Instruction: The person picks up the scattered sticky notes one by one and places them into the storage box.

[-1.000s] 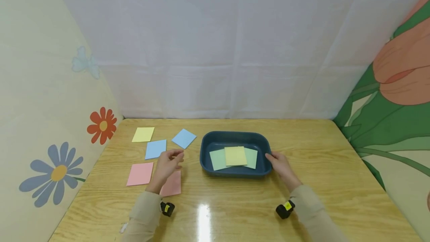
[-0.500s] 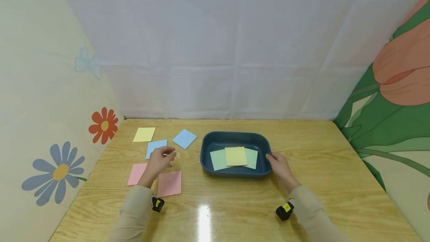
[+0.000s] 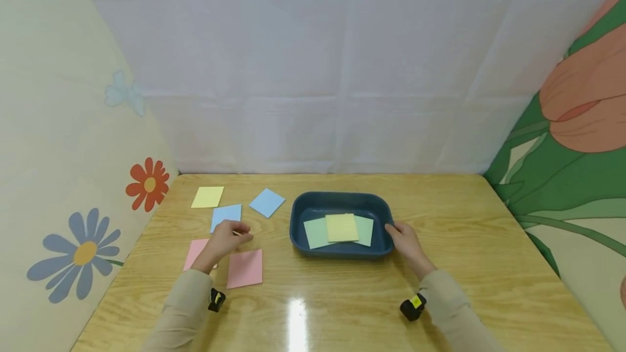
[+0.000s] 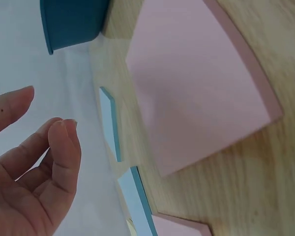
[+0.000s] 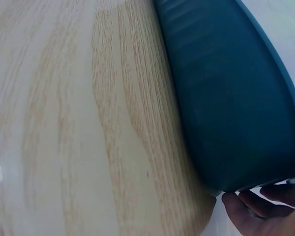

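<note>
My left hand (image 3: 226,240) hovers above the table with nothing in it. Its fingers (image 4: 64,152) are loosely bent, and the thumb stands apart from them. Below and around it lie a pink sticky note pad (image 3: 245,269), a second pink pad (image 3: 195,251) partly covered by the hand, and a blue pad (image 3: 226,216). At the right end of a dark blue plastic tray (image 3: 342,252), my right hand (image 3: 409,244) grips the rim, thumb on top and fingers against the outside. Inside the tray, a yellow pad (image 3: 342,227) overlaps two green pads (image 3: 316,233).
Farther back on the wooden table (image 3: 469,243) are another blue pad (image 3: 267,202) and a yellow pad (image 3: 207,197). A white cloth (image 3: 293,69) hangs behind the table, with flower-printed panels at both sides.
My left hand has moved leftward from near the right pink pad, which now shows fully, and covers part of the left pink pad. My right hand and the tray stay in place.
</note>
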Demonstrator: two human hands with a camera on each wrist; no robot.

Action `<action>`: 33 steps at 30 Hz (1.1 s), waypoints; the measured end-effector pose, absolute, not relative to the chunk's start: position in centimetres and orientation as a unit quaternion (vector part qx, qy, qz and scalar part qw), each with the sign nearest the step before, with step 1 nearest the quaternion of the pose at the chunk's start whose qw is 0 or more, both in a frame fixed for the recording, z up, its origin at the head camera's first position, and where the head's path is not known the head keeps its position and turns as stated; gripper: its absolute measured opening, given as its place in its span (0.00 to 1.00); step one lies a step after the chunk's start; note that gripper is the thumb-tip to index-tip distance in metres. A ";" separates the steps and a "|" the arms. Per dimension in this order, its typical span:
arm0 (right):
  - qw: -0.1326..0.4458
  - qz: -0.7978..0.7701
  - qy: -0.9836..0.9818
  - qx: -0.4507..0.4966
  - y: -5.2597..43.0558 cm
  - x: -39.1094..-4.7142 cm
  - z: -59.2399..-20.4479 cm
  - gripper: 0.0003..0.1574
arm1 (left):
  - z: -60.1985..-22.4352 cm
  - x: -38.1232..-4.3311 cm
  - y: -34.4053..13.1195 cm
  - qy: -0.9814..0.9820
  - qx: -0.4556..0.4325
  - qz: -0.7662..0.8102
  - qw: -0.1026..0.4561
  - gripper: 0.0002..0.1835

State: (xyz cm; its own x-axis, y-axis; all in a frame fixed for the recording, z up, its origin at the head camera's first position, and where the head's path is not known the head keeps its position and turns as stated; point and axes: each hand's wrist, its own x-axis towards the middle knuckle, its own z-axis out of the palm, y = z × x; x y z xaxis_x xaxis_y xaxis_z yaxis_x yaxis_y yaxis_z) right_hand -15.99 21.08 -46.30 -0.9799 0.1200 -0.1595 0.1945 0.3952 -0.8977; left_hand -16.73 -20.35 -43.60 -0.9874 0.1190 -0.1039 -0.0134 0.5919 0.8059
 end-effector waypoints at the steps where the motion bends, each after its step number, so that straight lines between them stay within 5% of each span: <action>1: 0.033 -0.545 0.832 0.096 21.0 -16.0 -46.3 0.20 | -43.7 -16.7 -20.4 0.890 0.029 0.449 0.078 0.13; 33: 0.022 -0.547 0.832 0.094 20.9 -15.8 -46.1 0.20 | -45.3 -17.1 -21.5 0.938 0.121 0.293 0.143 0.10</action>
